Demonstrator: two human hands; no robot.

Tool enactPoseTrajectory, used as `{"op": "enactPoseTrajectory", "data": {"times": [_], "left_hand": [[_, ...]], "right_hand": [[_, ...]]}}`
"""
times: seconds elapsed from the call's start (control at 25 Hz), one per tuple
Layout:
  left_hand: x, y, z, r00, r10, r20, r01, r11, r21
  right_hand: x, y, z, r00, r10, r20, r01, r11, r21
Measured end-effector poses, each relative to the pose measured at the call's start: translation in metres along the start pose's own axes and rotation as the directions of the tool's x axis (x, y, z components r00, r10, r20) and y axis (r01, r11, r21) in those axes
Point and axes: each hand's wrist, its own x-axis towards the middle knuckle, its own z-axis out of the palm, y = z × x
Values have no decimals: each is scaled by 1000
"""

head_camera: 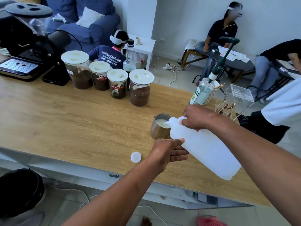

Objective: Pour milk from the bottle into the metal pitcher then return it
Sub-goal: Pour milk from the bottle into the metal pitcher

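Observation:
A white plastic milk bottle (206, 148) is tilted steeply, its open spout over the rim of the metal pitcher (158, 130). White milk runs from the spout into the pitcher, which holds a pool of milk. My right hand (196, 117) grips the bottle's handle near the neck. My left hand (169, 151) presses against the bottle's underside with the fingers stretched along it. The bottle's white cap (136, 157) lies on the wooden counter (73, 126), left of my left hand.
Several lidded jars of coffee grounds (140, 87) stand behind the pitcher, with a grinder and espresso machine (24, 46) at the far left. A pump syrup bottle (203, 90) and a clear acrylic box (234, 100) stand to the right. Other people sit beyond the counter.

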Motion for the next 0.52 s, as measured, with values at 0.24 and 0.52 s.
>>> {"op": "enactPoseTrajectory", "data": {"times": [0.24,0.52], "left_hand": [[0,1,1,1000,1,6,-1,1000,-1],[0,2,0,1000,5,14,-5,1000,1]], "right_hand": [[0,-1,-2,1000,4,-1,-4,1000,-6],[1,-2,-3,1000,14,4,-14,1000,-16]]}}
